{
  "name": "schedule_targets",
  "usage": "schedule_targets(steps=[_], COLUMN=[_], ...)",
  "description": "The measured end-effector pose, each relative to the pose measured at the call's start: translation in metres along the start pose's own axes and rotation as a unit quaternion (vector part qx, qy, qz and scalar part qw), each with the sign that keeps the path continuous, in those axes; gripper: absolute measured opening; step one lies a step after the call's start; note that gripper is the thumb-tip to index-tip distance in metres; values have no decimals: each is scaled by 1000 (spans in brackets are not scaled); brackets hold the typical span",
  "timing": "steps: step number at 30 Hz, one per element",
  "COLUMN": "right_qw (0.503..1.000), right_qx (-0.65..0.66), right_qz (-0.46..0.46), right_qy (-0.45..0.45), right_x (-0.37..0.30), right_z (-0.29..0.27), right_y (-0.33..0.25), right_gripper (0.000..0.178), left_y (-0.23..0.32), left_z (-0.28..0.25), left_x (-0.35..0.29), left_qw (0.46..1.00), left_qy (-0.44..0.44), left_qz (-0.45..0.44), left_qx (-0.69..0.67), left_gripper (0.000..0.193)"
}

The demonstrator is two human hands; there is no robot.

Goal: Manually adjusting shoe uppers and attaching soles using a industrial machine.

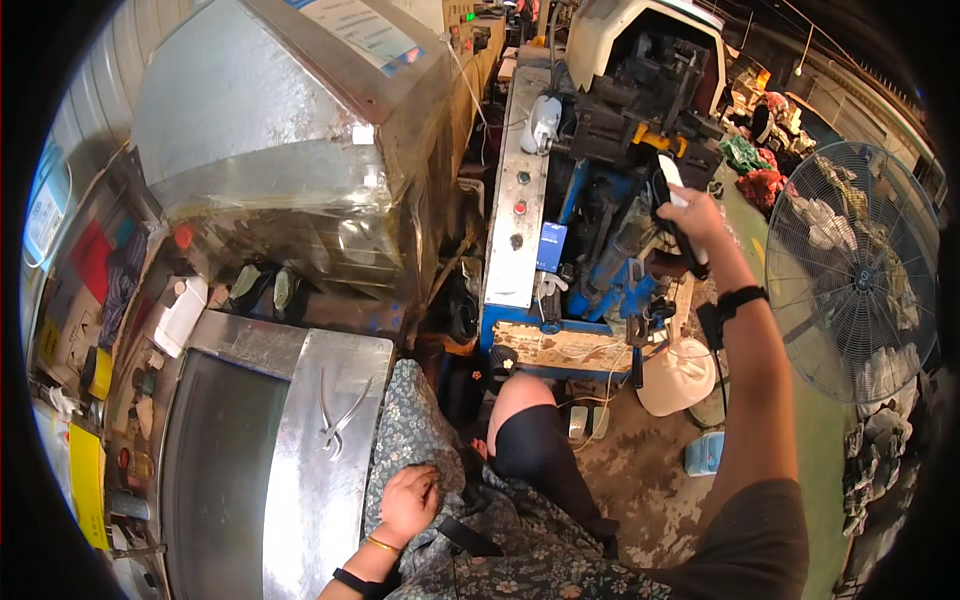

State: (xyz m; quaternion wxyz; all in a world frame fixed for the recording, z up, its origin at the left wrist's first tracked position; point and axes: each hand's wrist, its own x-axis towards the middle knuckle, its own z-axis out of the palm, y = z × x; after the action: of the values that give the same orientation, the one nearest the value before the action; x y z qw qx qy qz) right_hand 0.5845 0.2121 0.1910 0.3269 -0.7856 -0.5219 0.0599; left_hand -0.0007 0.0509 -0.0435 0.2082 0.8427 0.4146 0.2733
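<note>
My right hand point(692, 218) reaches out at the right, closed on a long white strip point(670, 172) that sticks out past the fingers; its exact kind is unclear. A dark piece shows under that hand, and I cannot tell whether it belongs to the strip. Just beyond is the dark metal head of a machine point(640, 115) with a yellow part point(660, 138). My left hand point(410, 498) rests on the flowered apron point(420, 430) over my lap, fingers curled in, with nothing seen in them. Beside it, metal pincers point(335, 415) lie on a shiny metal cover point(325, 490).
A panel with buttons point(515, 210) and a blue box point(551, 247) stand ahead. A large fan point(860, 275) is at the right, near a cream jerrycan point(677, 378) and a blue container point(704, 454). Two dark shoe-like pieces point(268, 290) sit under a metal hood point(260, 110).
</note>
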Motion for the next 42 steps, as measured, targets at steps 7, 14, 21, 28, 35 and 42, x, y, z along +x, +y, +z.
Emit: schedule_targets(steps=[7, 14, 21, 28, 35, 42], right_qw=[952, 973, 980, 981, 984, 985], right_qx=[-222, -190, -179, -170, -143, -153], right_qz=[-114, -39, 8, 40, 81, 79], right_qy=[176, 123, 87, 82, 64, 25], right_x=[-26, -15, 33, 73, 76, 83], right_z=[44, 36, 29, 24, 8, -4], right_y=[10, 5, 0, -7, -15, -27], right_gripper=[61, 58, 62, 66, 70, 71], left_y=[-5, -1, 2, -4, 0, 0], left_z=[8, 0, 5, 3, 4, 9], left_x=[-3, -4, 3, -5, -3, -1], left_qw=[999, 1000, 1000, 999, 998, 998], left_qy=[5, 5, 15, -18, -32, -27], left_qz=[19, 18, 1, 11, -8, 10], left_qx=[40, 17, 10, 32, 44, 60], left_gripper=[15, 13, 14, 13, 22, 20])
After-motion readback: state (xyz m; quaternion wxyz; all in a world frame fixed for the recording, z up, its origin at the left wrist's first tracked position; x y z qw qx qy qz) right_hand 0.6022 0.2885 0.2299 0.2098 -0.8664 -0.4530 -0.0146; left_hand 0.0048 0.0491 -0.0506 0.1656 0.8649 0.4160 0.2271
